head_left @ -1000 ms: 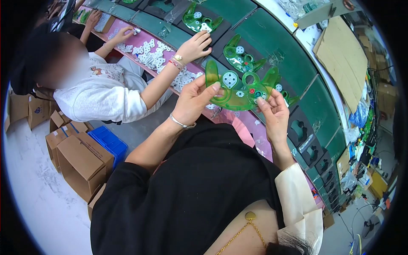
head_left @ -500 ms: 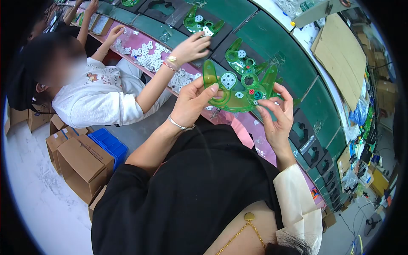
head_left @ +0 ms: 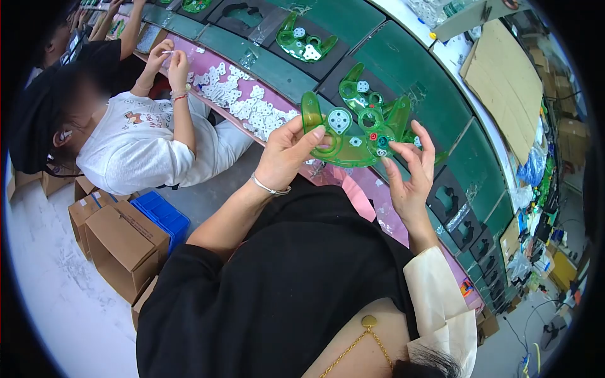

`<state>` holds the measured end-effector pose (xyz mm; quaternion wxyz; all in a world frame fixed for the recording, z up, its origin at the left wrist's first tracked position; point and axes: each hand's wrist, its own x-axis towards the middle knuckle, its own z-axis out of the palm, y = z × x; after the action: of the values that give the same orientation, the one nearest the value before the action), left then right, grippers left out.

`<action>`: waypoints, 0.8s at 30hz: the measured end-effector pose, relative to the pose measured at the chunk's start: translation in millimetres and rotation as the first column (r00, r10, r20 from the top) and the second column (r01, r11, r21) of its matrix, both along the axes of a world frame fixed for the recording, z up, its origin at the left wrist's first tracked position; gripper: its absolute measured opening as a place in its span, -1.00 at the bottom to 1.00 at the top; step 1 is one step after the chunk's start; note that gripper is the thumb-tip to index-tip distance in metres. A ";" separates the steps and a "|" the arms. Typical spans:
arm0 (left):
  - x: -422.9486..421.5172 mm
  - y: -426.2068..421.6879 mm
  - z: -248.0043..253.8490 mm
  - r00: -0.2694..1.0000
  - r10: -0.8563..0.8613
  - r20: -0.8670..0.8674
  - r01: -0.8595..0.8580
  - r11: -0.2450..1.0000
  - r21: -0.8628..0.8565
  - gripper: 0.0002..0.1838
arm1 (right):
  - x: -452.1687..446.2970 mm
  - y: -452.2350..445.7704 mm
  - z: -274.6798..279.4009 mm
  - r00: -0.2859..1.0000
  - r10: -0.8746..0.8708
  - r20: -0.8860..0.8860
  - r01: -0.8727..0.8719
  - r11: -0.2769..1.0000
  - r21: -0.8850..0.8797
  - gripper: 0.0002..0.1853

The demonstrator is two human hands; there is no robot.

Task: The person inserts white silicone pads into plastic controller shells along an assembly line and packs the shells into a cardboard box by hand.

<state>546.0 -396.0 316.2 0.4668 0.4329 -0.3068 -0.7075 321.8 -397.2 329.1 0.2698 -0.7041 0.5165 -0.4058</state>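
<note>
A translucent green game controller shell (head_left: 351, 153) is held up in front of me. My left hand (head_left: 281, 154) is closed on its left grip, thumb on the face. My right hand (head_left: 409, 184) is at the right side, with the thumb at the lower edge and a fingertip on the small buttons; its other fingers are raised. A white round pad (head_left: 339, 120) sits in the shell's left part. A red button (head_left: 374, 137) and a dark green button (head_left: 383, 142) show on the right, partly beside my fingertip.
Beyond my hands, another green shell (head_left: 350, 88) and a farther one (head_left: 296, 45) lie in dark trays on the green conveyor (head_left: 435, 82). White pads (head_left: 258, 113) are strewn over the pink bench. A co-worker (head_left: 138, 138) sits at left, near cardboard boxes (head_left: 123, 236) and a blue crate (head_left: 161, 217).
My right fingertips have shifted slightly over the buttons, while my left hand keeps its hold. The co-worker's hand has drawn back from the far shell, and both their hands are now together.
</note>
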 end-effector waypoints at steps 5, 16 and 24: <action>-2.5 3.4 5.4 1.000 0.002 -0.004 -0.002 1.000 -0.012 -0.71 | -5.7 2.5 -3.4 0.996 0.039 -0.075 -0.046 0.995 -0.087 -0.77; 0.4 3.7 6.2 1.000 0.012 -0.003 -0.012 1.000 0.008 -0.69 | 0.4 0.3 -1.1 0.993 0.049 -0.105 -0.066 0.984 -0.165 -0.83; 4.2 4.4 4.3 1.000 0.013 -0.021 -0.013 1.000 0.012 -0.71 | 1.3 4.1 -8.4 0.964 0.094 0.249 -0.059 0.988 -0.146 -0.79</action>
<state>550.2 -391.6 320.5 0.4721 0.4302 -0.2948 -0.7107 323.2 -393.1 320.7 0.3004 -0.6824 0.4209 -0.5166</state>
